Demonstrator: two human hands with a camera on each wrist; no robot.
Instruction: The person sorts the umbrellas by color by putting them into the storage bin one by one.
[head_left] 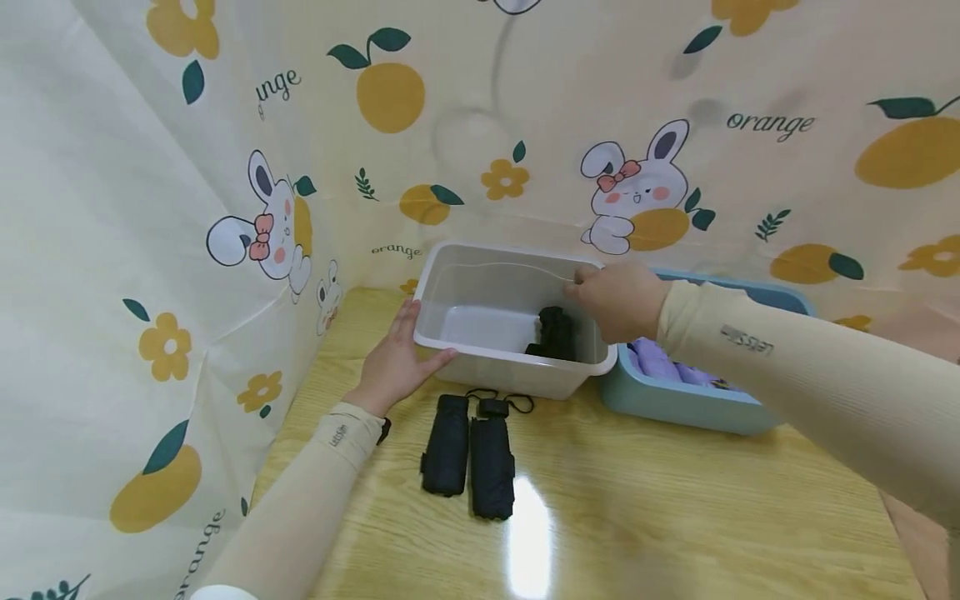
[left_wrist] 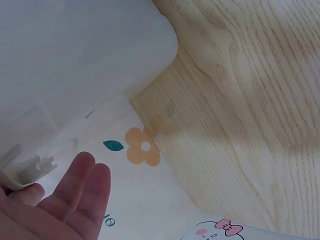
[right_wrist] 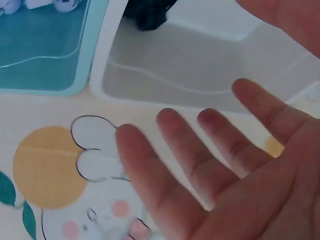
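A white plastic bin (head_left: pixel 517 375) stands at the back of the table, with a dark bundled item (head_left: pixel 557 333) inside at its right end. My left hand (head_left: pixel 393 358) touches the bin's front left corner, the thumb along the front below the rim. In the left wrist view, two straight fingers (left_wrist: pixel 95 195) show beside the rim's underside. Over the bin's back right corner is my right hand (head_left: pixel 618 300); the right wrist view shows its fingers (right_wrist: pixel 150 165) spread and holding nothing. Two black folded umbrellas (head_left: pixel 446 450) lie side by side before the bin, with cord loops.
A blue bin (head_left: pixel 682 408) with purple items (head_left: pixel 660 362) stands against the white bin's right side, partly hidden by my right forearm. Patterned sheeting (head_left: pixel 480 150) rises behind and to the left of the wooden table (head_left: pixel 637 500).
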